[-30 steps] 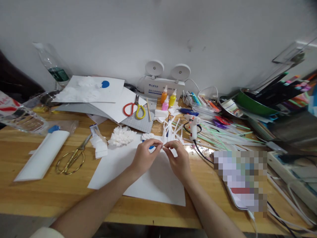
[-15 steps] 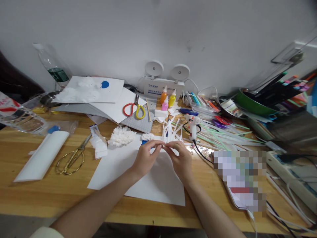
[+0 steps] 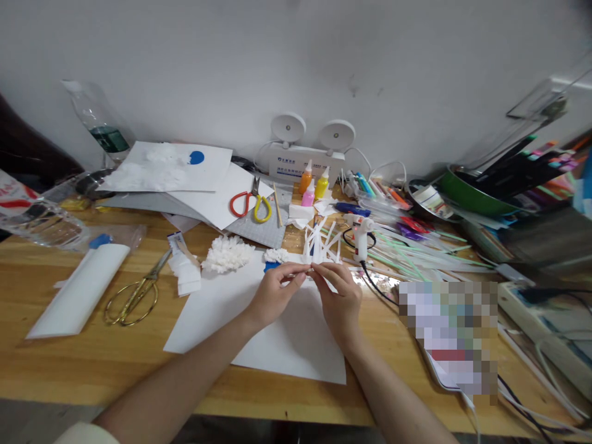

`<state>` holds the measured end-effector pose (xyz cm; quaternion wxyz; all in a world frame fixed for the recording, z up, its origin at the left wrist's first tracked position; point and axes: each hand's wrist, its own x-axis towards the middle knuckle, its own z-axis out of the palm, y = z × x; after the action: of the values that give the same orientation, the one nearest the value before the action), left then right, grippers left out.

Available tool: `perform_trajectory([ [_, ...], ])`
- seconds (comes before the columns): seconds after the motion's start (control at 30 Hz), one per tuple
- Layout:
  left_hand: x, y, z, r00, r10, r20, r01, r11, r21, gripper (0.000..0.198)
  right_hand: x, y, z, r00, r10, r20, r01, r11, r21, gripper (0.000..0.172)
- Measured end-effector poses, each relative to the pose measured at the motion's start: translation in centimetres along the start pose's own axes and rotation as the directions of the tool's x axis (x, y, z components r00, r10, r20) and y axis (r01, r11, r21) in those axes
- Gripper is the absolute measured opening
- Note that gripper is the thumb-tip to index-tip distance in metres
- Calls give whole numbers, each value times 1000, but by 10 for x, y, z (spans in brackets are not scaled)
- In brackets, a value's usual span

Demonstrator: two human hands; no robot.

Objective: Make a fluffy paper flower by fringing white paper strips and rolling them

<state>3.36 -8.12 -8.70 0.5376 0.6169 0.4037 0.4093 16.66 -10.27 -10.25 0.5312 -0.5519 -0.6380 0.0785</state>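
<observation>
Over the white paper sheet (image 3: 287, 333), left hand (image 3: 272, 296) and right hand (image 3: 340, 296) pinch a thin white paper strip (image 3: 306, 266), its middle hard to make out between their fingertips.

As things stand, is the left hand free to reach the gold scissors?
Probably not right away: the left hand pinches a paper strip with the right hand. The path to the gold scissors looks open.

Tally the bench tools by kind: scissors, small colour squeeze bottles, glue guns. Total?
Scissors: 2, gold pair, red-and-yellow pair
Squeeze bottles: 3, orange bottle, pink bottle, yellow bottle
Glue gun: 1
Total: 6
</observation>
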Motion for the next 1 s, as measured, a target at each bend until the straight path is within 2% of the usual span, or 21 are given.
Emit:
perform_trajectory([
  [0.13,1,2,0,995,-44,95,54,993,-107,28,-1,1,-1,998,-48,-37,47,999,-25,16],
  [0.23,1,2,0,991,-77,113,95,982,-164,30,1,0,-1,997,-59,-52,57,997,-42,12],
  [0.3,2,2,0,992,-99,82,112,980,-164,30,2,-2,0,997,-56,-46,53,997,-49,9],
  [0.4,3,0,-1,995,-92,-24,89,992,-90,25,4,-2,1,999,-49,-11,49,998,-42,5],
  [0.57,4,0,-3,990,29,-139,-16,995,94,18,5,-3,1,997,-60,45,60,998,9,6],
  [0.8,2,1,-1,986,98,-133,-71,977,199,15,5,-7,1,990,-43,136,33,996,78,8],
  [1.0,1,3,-1,989,95,-113,-76,985,156,20,5,-5,0,991,-18,134,9,998,69,6],
])
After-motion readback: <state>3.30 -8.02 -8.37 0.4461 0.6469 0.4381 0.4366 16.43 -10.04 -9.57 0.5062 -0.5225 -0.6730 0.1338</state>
